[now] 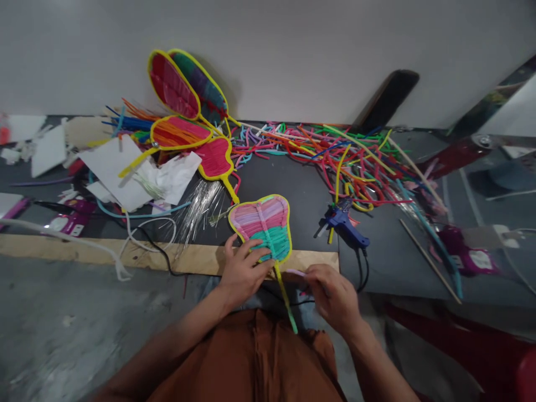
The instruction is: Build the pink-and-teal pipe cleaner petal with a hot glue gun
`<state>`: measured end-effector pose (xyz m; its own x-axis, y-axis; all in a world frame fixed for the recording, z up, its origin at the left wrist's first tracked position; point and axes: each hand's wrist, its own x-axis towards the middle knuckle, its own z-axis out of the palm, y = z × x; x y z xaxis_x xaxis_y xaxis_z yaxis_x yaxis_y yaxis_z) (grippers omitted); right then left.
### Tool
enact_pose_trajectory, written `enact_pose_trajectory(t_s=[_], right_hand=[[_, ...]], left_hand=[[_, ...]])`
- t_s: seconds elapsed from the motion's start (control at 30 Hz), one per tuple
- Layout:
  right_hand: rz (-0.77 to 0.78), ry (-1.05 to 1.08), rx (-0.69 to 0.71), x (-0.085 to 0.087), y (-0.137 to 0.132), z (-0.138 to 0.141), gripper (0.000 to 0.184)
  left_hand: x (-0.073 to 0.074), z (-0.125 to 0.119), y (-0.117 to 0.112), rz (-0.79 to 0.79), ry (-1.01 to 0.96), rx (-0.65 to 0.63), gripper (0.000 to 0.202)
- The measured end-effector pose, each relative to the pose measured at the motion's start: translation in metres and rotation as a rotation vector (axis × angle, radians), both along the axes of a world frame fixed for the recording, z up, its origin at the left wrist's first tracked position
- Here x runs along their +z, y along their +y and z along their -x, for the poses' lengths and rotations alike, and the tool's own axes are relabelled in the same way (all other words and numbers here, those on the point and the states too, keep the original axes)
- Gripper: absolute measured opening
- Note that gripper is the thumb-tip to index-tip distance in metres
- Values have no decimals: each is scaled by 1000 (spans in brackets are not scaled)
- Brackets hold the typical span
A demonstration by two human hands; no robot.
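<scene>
A fan-shaped petal (274, 215) made of pipe cleaners lies at the table's front edge. It has a yellow rim, pink and lilac bands above, teal bands below, and a yellow-green stem (282, 290) that sticks out past the edge. My left hand (245, 271) grips its lower part, with the fingers across the teal bands and the thumb by the stem. To the right of the stem, my right hand (333, 296) pinches a short lilac pipe cleaner (296, 272) whose tip points toward the petal's base.
A blue glue gun (345, 226) lies to the right, its cord over the edge. Behind it spreads a heap of loose pipe cleaners (293, 145). Finished petals (173, 86) lean on the wall at the back left. Paper scraps (119, 173) and cables lie left; a red can (456, 159) lies right.
</scene>
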<state>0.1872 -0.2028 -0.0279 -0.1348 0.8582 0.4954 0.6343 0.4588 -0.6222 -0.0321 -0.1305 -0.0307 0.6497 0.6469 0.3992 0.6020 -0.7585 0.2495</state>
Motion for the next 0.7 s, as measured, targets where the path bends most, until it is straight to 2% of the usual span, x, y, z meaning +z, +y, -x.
enact_pose_trajectory(t_s=[0.1, 0.2, 0.27, 0.3, 0.37, 0.43, 0.57, 0.63, 0.7], right_hand=[[-31, -124, -206, 12, 3, -24, 12], [-162, -220, -599, 21, 9, -54, 9], [-233, -268, -795, 26, 12, -70, 21], [-252, -285, -838, 28, 12, -75, 29], [-263, -289, -835, 29, 11, -79, 37], [-245, -258, -781, 26, 9, -75, 32], [-119, -228, -536, 10, 5, -55, 18], [-65, -278, -394, 2, 5, -44, 15], [-26, -368, -319, -4, 7, -34, 17]], left_hand=[[2, 1, -2, 44, -13, 28, 18], [4, 1, -8, 33, -9, 35, 17], [4, -1, -13, 23, 33, 2, 19], [4, -1, -16, 25, 66, -25, 22], [2, -2, -20, 33, 125, -70, 27], [-1, -3, -23, 24, 155, -97, 31], [-6, -9, -26, -72, 145, -166, 22], [-7, -13, -28, -123, 120, -222, 15], [-6, -17, -28, -157, 88, -262, 10]])
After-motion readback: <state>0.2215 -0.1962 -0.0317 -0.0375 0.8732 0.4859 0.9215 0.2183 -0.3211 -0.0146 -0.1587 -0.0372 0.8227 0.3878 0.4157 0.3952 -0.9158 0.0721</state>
